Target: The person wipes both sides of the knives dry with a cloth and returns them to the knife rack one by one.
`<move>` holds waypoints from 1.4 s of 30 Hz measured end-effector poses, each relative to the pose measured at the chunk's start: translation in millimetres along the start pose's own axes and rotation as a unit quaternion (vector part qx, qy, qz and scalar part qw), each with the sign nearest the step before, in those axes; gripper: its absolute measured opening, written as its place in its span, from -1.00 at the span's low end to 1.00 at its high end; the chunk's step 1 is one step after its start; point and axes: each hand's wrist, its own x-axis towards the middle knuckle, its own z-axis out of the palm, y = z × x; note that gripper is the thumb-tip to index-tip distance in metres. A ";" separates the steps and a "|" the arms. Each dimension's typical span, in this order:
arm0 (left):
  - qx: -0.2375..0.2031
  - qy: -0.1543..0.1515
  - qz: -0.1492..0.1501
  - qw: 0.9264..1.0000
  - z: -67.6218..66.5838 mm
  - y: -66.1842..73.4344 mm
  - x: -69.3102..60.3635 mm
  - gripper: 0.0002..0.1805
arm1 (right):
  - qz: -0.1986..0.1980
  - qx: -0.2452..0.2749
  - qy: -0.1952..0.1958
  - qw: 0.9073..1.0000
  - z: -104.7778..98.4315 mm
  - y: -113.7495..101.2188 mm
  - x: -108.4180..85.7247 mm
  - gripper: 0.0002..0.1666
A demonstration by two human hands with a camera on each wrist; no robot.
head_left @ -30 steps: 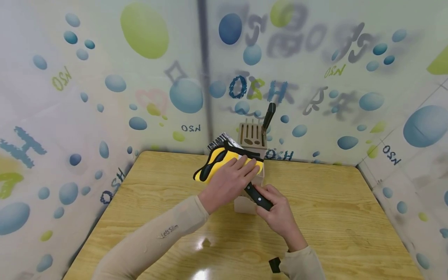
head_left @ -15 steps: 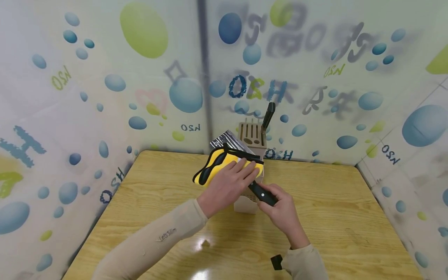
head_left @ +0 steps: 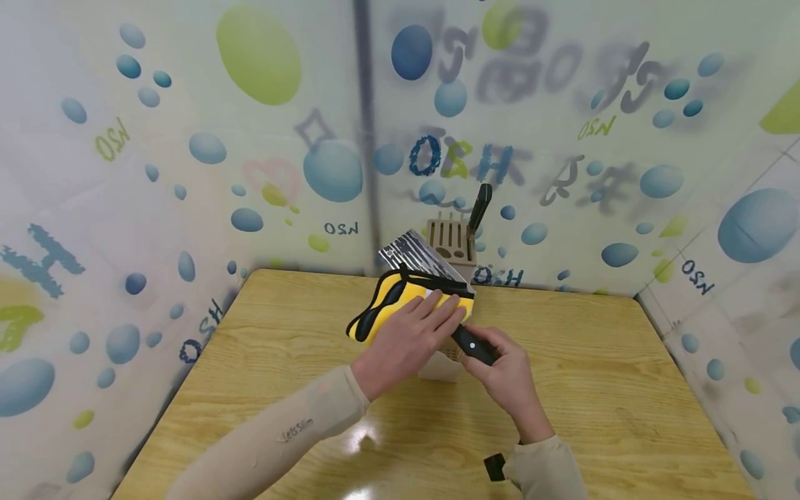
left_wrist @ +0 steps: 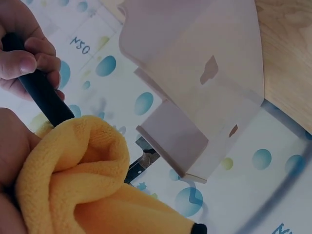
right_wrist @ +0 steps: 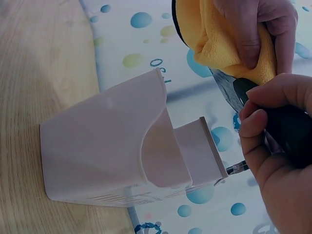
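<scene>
A broad-bladed kitchen knife (head_left: 420,255) is held up over the table, its shiny blade slanting to the upper left. My right hand (head_left: 507,378) grips its black riveted handle (head_left: 473,345). With my left hand (head_left: 406,340) I hold a yellow cloth (head_left: 386,300) with black trim folded against the blade, close to the handle. Part of the blade is hidden beneath this cloth. In the right wrist view, the left thumb and fingers pinch the cloth (right_wrist: 222,41) just beyond the handle. The left wrist view shows the cloth (left_wrist: 97,170) bunched in loose folds.
Behind the hands stands a pale knife holder (head_left: 451,241) with a slotted beige top. A second black-handled knife (head_left: 480,207) sticks up from its right side. Its curved white body (right_wrist: 102,141) rests on the wooden table (head_left: 594,361). Patterned walls enclose the table's back and sides.
The knife handle and my right hand have shifted slightly right and up. More of the blade shows above the cloth. My left hand stays nearly in place, still holding the cloth.
</scene>
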 end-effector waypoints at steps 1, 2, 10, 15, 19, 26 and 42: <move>-0.002 0.002 0.002 1.000 0.0 0.9 -0.9 -0.47 | 0.005 0.001 -0.001 1.000 -0.3 -0.3 -0.1 -0.55; -0.002 0.004 0.004 1.000 0.1 1.8 -1.8 -0.46 | 0.009 0.002 -0.001 1.000 -0.4 -0.3 -0.1 -0.55; -0.012 0.014 0.011 1.000 -1.5 7.9 -6.3 -0.46 | 0.030 0.005 -0.004 1.000 -0.6 0.5 1.5 -0.53; -0.021 0.021 0.023 0.999 -1.1 12.2 -8.5 -0.45 | 0.039 0.003 -0.001 0.999 -1.6 -0.3 1.2 -0.56; -0.028 0.022 0.026 0.999 -2.6 14.8 -9.0 -0.44 | 0.045 0.006 -0.002 0.999 -2.4 0.5 1.5 -0.57; -0.033 0.025 0.023 0.999 -2.9 15.5 -9.5 -0.44 | 0.045 0.011 -0.001 0.999 -2.6 1.1 1.5 -0.57; -0.057 0.034 -0.003 0.998 4.3 7.1 -10.3 -0.42 | 0.027 0.027 0.005 0.999 -2.4 0.8 -0.3 -0.56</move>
